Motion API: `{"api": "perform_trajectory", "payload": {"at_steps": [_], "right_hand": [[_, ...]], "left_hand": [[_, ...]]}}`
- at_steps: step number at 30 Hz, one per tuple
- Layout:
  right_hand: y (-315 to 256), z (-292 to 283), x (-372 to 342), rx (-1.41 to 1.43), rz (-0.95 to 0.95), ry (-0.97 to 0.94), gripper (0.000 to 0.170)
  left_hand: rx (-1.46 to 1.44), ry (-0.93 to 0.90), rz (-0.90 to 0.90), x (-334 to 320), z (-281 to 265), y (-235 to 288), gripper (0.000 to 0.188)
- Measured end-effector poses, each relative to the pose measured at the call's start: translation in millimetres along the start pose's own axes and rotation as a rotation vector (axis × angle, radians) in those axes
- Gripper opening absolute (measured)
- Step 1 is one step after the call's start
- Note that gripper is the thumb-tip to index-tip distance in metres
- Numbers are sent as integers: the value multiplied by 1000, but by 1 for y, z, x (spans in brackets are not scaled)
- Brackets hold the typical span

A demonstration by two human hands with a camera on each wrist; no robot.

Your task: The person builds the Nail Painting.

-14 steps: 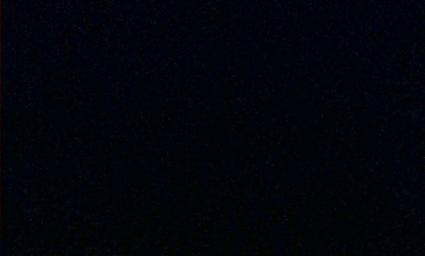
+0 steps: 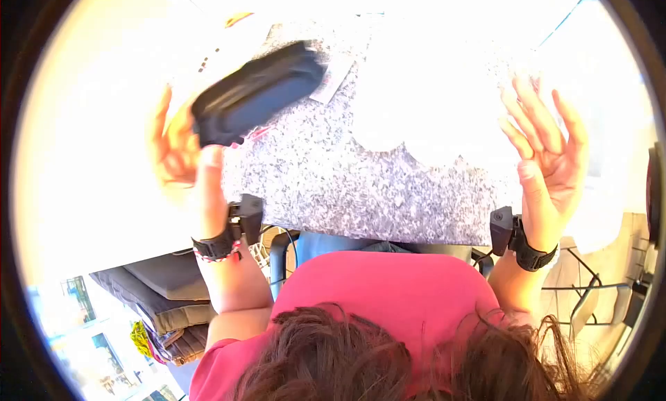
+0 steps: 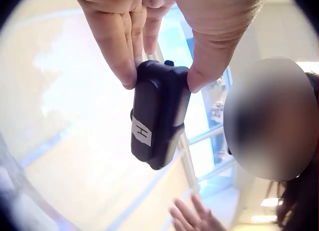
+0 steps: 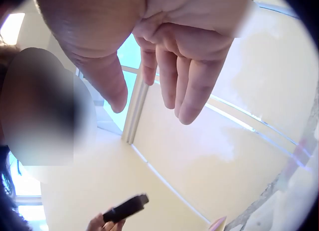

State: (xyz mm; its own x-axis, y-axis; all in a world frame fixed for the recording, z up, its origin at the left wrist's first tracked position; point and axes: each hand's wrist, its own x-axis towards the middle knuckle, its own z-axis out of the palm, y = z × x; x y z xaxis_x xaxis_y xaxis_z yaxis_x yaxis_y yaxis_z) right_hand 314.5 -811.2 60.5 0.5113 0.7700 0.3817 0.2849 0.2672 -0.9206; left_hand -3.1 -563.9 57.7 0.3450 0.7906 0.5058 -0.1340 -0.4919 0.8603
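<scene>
My left hand (image 2: 184,155) pinches a long black device (image 2: 260,92) at one end, holding it up over the left part of the table. In the left wrist view, thumb and fingertips press the sides of this black device (image 3: 169,106), which carries a white label with an H-shaped mark. My right hand (image 2: 555,158) is raised at the right, palm toward the middle, fingers extended and nothing in it. The right wrist view shows its fingers (image 4: 197,86) pointing down in that picture, with the black device (image 4: 127,208) held farther off.
A speckled grey tabletop (image 2: 326,186) lies in front, its far part washed out by glare. On it is a small pale slip (image 2: 333,82). Dark cushions (image 2: 166,283) are stacked at the lower left. Each wrist wears a black strapped camera.
The earlier head frame is almost wholly black, so earlier positions do not show. Now the scene is lit, with both raised hands and the black device visible.
</scene>
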Motion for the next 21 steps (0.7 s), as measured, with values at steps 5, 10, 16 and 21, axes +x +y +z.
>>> {"api": "perform_trajectory", "payload": {"at_steps": [5, 10, 16, 21], "right_hand": [[132, -27, 42, 157, -34, 98, 44], [221, -20, 14, 194, 8, 63, 36], [336, 13, -20, 209, -10, 48, 32], [381, 26, -29, 205, 8, 50, 26]], "left_hand": [[416, 509, -119, -53, -93, -136, 49], [409, 610, -368, -142, -165, -249, 53], [371, 538, -509, -207, -186, -375, 64], [425, 408, -646, -234, -210, -434, 66]]}}
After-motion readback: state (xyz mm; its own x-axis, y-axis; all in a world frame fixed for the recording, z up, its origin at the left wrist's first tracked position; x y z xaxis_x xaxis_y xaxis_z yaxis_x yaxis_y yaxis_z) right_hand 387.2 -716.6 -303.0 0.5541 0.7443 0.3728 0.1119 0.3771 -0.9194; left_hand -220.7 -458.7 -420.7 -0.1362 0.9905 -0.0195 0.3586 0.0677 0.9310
